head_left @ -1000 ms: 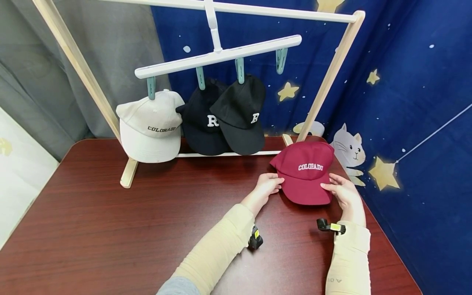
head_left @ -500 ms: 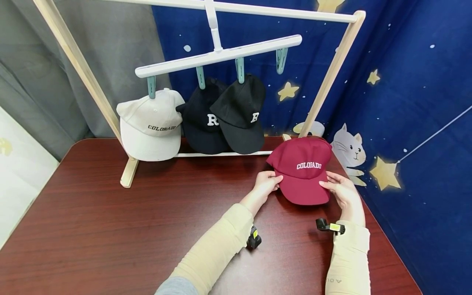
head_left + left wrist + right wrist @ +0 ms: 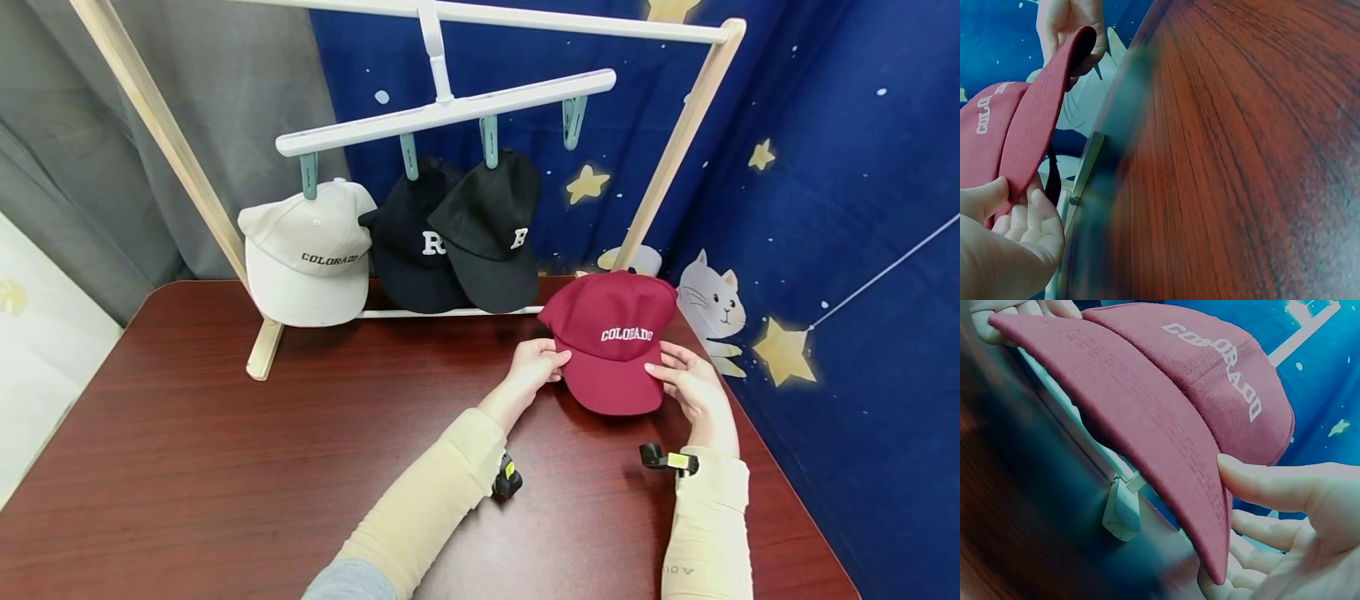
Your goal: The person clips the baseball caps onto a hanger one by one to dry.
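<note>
A dark red baseball cap [image 3: 622,315] with white COLORADO lettering is held up between both hands, its brim toward the person. My left hand [image 3: 529,371] pinches the left side of the brim, thumb on top and fingers beneath, as the left wrist view shows on the cap [image 3: 1029,137]. On the opposite side, my right hand [image 3: 696,387] grips the brim the same way; the right wrist view has its thumb on the brim [image 3: 1129,419] edge. Above the cap, a teal clip [image 3: 573,123] hangs at the right end of the white bar with nothing in it.
A white hanger bar [image 3: 450,112] hangs from a wooden-legged rack [image 3: 675,150]. Clipped along it are a white cap [image 3: 309,258], a navy cap [image 3: 408,250] and a black cap [image 3: 495,242]. The rack stands on a dark wood table [image 3: 225,467] before curtains.
Both hands have shifted slightly to the left with the red cap, and its crown has risen a little toward the rack. The hanging caps stay about where they were.
</note>
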`<action>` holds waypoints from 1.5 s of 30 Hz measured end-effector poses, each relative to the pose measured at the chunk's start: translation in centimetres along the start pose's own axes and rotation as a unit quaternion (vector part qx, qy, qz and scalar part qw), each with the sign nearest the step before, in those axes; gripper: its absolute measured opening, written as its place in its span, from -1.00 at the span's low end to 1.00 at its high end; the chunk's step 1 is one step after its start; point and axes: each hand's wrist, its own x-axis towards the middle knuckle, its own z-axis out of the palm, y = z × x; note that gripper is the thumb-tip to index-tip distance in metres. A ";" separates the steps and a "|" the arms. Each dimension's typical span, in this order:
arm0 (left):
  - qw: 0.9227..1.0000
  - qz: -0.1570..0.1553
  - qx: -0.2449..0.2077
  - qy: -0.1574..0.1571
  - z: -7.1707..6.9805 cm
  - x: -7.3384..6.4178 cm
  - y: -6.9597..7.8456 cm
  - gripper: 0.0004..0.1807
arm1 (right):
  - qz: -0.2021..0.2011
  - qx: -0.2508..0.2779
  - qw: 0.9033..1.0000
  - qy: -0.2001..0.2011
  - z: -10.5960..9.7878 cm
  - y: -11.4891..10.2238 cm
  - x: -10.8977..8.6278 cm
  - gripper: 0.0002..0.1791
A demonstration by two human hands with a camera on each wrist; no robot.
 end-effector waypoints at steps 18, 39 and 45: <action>0.997 0.048 0.062 -0.020 -0.9 -0.3 1.2 -0.89 | 0.000 0.031 0.999 -0.019 0.5 -0.2 -0.2 -0.20; 0.987 0.098 0.125 -0.019 -1.2 -0.8 3.4 -0.88 | -0.018 0.028 0.999 -0.008 2.6 -0.6 0.1 -0.39; 0.983 0.112 0.143 -0.026 -1.5 -1.2 4.3 -0.88 | -0.035 0.039 0.998 0.039 3.8 -1.1 0.4 -0.48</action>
